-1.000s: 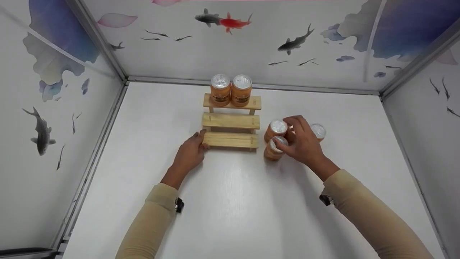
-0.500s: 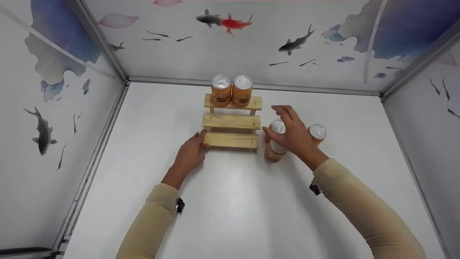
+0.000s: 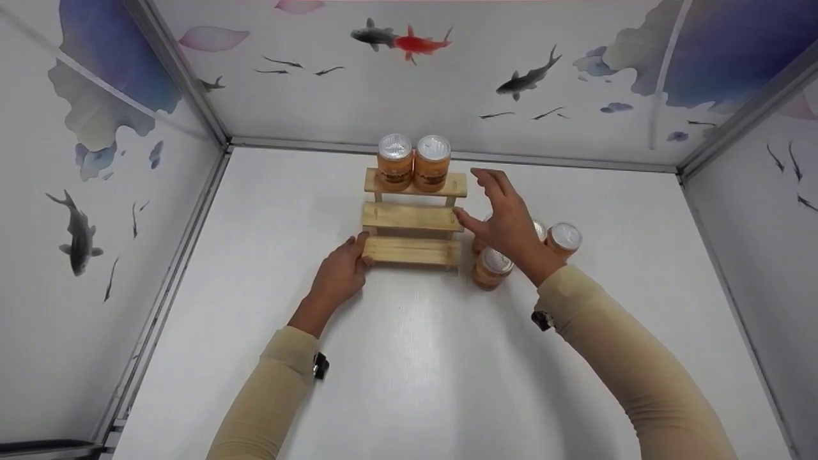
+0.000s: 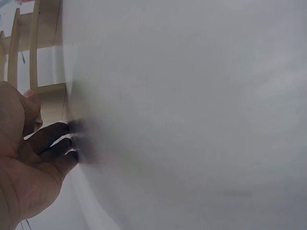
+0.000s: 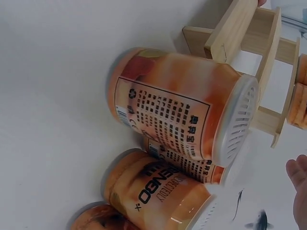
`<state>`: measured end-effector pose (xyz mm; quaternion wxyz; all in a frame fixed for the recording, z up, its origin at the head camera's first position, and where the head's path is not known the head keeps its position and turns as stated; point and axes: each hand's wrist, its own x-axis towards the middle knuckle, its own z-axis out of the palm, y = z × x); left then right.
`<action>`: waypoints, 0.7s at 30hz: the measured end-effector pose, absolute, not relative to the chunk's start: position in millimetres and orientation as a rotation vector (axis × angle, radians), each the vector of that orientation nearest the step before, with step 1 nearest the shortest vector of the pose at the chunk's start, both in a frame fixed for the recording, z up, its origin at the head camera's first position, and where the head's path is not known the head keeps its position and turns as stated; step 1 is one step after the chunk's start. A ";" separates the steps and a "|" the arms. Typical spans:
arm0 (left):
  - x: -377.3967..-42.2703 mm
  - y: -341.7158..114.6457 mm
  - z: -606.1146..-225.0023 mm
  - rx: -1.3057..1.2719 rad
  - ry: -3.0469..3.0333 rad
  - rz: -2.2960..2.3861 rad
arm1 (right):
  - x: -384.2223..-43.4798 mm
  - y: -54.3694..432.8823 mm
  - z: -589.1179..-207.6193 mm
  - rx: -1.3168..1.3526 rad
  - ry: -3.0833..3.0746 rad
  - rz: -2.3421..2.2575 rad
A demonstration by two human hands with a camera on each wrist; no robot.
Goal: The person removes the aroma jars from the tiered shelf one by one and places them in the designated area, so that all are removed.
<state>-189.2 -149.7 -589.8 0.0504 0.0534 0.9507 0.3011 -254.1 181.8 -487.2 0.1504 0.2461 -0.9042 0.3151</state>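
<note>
Fish-painted panels [image 3: 300, 108] hem in a white tabletop [image 3: 402, 364], work spot of a person in tan sleeves [image 3: 287, 377]. Btwn the hands: a three-step wooden rack [image 3: 412, 218]. Its top step [image 3: 456, 184], ahead of L hand [image 3: 337, 273], bears two orange canisters [image 3: 431, 174], upright, side by side. L hand appears to pinch the lowest step's [image 3: 409, 253] L end btwn thumb and finger; its other fingers reach down to the tabletop. R hand [image 3: 509, 225] hangs empty, thumb and fingers spread wide, off the rack's R side; thumb tip overlaps the middle step's [image 3: 396, 216] end, contact can't be told. Beneath and around R hand stand four more canisters [image 3: 491, 276], approx. a cluster, some partly hidden by it. Risk, by the look of it: a low sweep of R wrist or cuff could topple the cluster, packed close under it. R thumb knocking the rack, or a tug from L hand, could jolt the top pair, perched on a narrow step w/ no visible rail.
</note>
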 end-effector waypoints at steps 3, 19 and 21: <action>-188.0 -149.7 -591.1 0.157 2.895 0.920 | -257.3 176.3 -484.6 0.705 -2.592 0.920; -189.4 -149.8 -590.2 0.156 2.868 0.962 | -275.5 148.5 -468.1 0.676 -2.626 0.971; -189.4 -150.2 -590.6 0.161 2.871 0.961 | -278.2 144.7 -466.4 0.667 -2.629 0.979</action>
